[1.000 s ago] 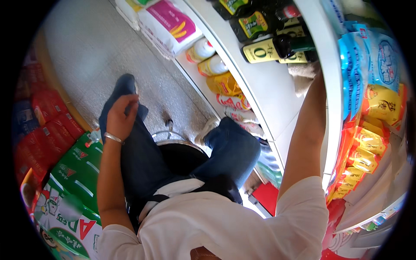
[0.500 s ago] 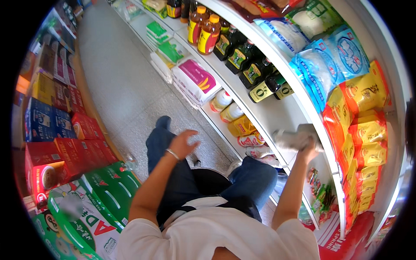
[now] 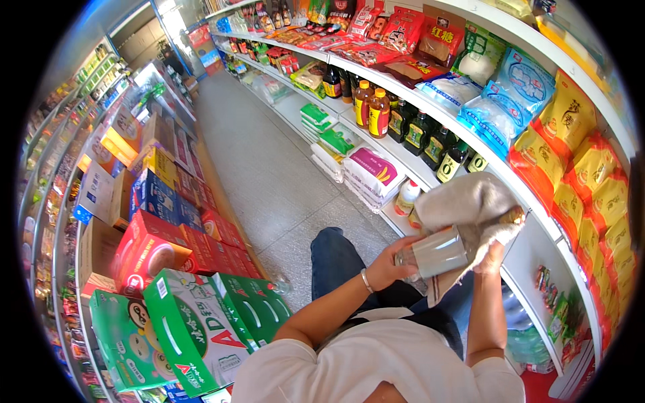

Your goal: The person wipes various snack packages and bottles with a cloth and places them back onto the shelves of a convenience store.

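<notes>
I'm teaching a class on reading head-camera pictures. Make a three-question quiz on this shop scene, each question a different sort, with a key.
1. Multiple choice: what is the left hand gripping?
A) a yellow bag
B) a clear bottle
C) a red box

2. True or false: the bracelet is worn on the right wrist.

3. Fill in the blank: the right hand holds a greyish ____.

Key:
1. B
2. False; the bracelet is on the left.
3. Cloth
</notes>
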The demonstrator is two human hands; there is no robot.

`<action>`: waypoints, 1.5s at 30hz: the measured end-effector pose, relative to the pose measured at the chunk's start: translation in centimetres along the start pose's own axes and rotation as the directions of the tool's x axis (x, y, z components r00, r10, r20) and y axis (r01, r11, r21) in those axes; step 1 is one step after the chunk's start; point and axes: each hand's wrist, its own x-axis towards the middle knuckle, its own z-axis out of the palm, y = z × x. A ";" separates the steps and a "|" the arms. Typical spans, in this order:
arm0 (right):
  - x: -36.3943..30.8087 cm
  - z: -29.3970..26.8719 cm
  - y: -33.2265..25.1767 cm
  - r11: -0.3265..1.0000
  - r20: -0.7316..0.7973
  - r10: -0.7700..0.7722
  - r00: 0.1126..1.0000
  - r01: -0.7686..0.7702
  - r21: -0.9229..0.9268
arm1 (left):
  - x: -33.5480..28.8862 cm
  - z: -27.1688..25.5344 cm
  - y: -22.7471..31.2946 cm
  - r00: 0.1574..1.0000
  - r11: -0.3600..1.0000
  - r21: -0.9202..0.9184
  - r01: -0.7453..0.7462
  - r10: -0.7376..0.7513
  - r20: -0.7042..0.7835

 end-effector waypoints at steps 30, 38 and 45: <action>-2.1 13.2 -1.5 0.994 -0.118 0.021 0.993 -0.034 -0.108 | -1.5 2.6 1.0 0.900 0.519 0.851 -0.078 0.403 -0.164; 0.6 7.4 -8.2 0.921 -0.145 -0.382 0.913 0.362 -0.145 | -7.1 4.7 1.2 0.905 0.916 -0.029 0.401 -0.391 0.165; -2.1 4.4 -7.8 0.990 -0.158 0.058 0.986 -0.077 -0.116 | -3.0 6.0 -1.0 0.993 0.830 0.554 0.071 -0.113 0.042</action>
